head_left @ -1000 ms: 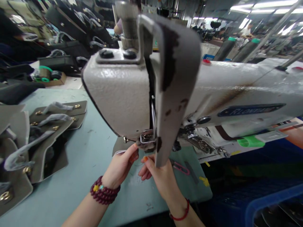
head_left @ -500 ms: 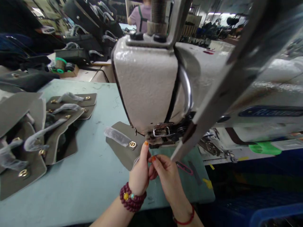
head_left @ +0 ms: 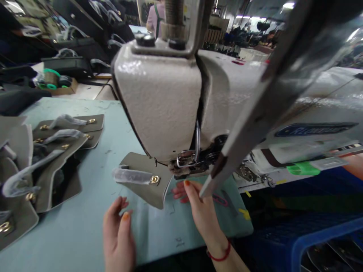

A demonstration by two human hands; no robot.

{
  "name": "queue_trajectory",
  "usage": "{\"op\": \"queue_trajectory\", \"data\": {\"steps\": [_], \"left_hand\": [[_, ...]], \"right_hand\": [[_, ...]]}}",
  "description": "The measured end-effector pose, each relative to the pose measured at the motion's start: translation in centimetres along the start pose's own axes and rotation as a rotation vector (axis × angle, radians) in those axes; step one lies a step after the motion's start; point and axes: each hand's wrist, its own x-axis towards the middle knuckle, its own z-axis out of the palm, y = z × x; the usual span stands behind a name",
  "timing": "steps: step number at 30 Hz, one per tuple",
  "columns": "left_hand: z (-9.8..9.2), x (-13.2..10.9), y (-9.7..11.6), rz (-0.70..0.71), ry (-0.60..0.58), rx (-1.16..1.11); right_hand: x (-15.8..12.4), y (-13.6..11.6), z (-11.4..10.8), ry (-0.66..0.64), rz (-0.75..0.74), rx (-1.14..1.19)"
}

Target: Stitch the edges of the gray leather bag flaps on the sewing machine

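A grey-brown bag panel point(head_left: 144, 194) lies on the table with its right edge by the sewing machine's presser foot point(head_left: 181, 174). On it is a plastic-wrapped handle point(head_left: 132, 176) with a gold metal fitting point(head_left: 154, 180) at one end. My left hand point(head_left: 119, 234) hovers below the panel, apart from it, thumb and fingers loosely curved with a gap between them. To the right of the panel, my right hand point(head_left: 197, 206) has its fingers stretched out under the needle area. Neither hand shows anything held.
The sewing machine head point(head_left: 159, 102) fills the middle, and a slanted metal bar point(head_left: 241, 132) crosses in front. Several similar panels point(head_left: 61, 166) with wrapped handles are piled left. A pink-edged tool point(head_left: 220, 201) lies beside my right hand. A blue crate point(head_left: 296, 245) stands lower right.
My hands, together beside the panel before, have parted: the left moved left and down, and the right's fingers straightened. The panel has turned slightly. The machine's curved metal lever has changed position.
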Motion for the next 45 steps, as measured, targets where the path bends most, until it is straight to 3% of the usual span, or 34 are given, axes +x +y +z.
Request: {"op": "queue_trajectory", "data": {"steps": [3, 4, 6, 8, 10, 14, 18, 23, 27, 33, 39, 45], "left_hand": [[-0.9, 7.5, 1.1, 0.53, -0.452, 0.383], [-0.3, 9.9, 1.8, 0.613, -0.615, 0.429], [1.6, 13.5, 3.8, 0.762, -0.833, 0.457], [3.3, 15.0, 5.8, 0.911, -1.024, 0.532], [4.1, 14.9, 7.4, 1.061, -1.114, 0.675], [3.2, 12.7, 8.9, 1.176, -0.972, 0.929], [2.8, 10.8, 9.3, 1.094, -0.908, 0.978], [3.7, 9.3, 10.9, 0.962, -0.849, 1.06], [4.2, 9.3, 11.7, 0.909, -0.888, 1.122], [4.1, 10.4, 11.6, 0.931, -0.956, 1.134], [4.2, 10.1, 12.0, 0.936, -0.925, 1.113], [4.3, 10.6, 11.1, 0.844, -0.909, 1.063]], "right_hand": [[1.0, -0.5, 2.0, -0.018, -0.092, -0.103], [1.3, -0.6, 2.7, -0.006, -0.126, -0.151], [1.8, -0.6, 3.6, 0.033, -0.162, -0.212], [2.2, -0.3, 3.9, 0.052, -0.165, -0.214], [2.3, 0.1, 3.6, 0.032, -0.171, -0.207], [2.4, 0.4, 2.5, -0.025, -0.143, -0.189], [2.4, 0.1, 1.9, -0.027, -0.1, -0.203], [2.8, 0.3, 1.6, -0.012, -0.049, -0.163], [2.8, 0.3, 1.6, 0.024, -0.064, -0.184], [0.6, 1.0, 1.1, -0.045, -0.106, -0.162], [-0.4, 3.4, 0.1, -0.062, -0.196, -0.249], [-0.1, 3.5, 0.8, -0.066, -0.181, -0.11]]}}
